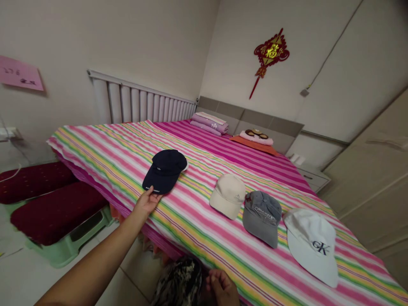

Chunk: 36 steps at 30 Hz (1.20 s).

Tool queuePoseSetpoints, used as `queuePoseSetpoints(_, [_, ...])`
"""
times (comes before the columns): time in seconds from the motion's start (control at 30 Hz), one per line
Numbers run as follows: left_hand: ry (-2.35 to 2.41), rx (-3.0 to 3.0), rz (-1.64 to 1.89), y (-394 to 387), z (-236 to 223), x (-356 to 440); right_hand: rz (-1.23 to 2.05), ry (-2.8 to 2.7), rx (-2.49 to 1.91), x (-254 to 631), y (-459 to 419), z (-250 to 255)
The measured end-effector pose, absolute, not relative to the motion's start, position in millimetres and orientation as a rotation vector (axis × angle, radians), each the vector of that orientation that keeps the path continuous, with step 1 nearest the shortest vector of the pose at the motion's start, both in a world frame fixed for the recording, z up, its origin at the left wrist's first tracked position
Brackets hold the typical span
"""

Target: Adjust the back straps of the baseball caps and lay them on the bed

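Observation:
My left hand (149,201) grips the brim of a dark navy baseball cap (168,163), thumb on top and fingers beneath. The cap is over the striped bedspread near the bed's left side, brim towards me. My right hand (222,287) is low by the near bed edge, fingers curled in, with nothing visible in them. To the right, a beige cap (228,195), a grey cap (262,218) with lettering and a white cap (310,244) with a dark monogram lie in a row, brims towards me.
The bed carries a striped bedspread (121,146), folded purple bedding (208,123) and a pink pillow (256,137) by the headboard (251,121). Stools with dark red covers (60,210) stand at the left. A radiator (143,100) lines the wall; a nightstand (314,178) is at the far right.

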State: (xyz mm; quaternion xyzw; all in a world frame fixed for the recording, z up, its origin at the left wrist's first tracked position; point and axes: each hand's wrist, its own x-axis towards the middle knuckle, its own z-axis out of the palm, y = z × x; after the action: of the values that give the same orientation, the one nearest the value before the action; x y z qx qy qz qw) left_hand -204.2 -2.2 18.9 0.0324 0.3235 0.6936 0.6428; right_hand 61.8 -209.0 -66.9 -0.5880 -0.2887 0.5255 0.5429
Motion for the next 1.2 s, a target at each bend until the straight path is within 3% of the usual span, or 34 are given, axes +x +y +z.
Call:
queuePoseSetpoints(0.7, [1.372,0.107,1.609,-1.7,12.5,-222.0,1.351,-0.708,-1.384,63.5,-218.7,-63.8])
queuePoseSetpoints(0.97, [1.385,0.094,1.433,2.4,28.1,-228.0,1.372,-0.705,-1.402,68.3,-220.1,-56.2])
queuePoseSetpoints(1.2, [1.229,0.124,1.501,18.4,61.0,-226.9,1.298,-0.679,-1.422,64.5,-222.6,-60.1])
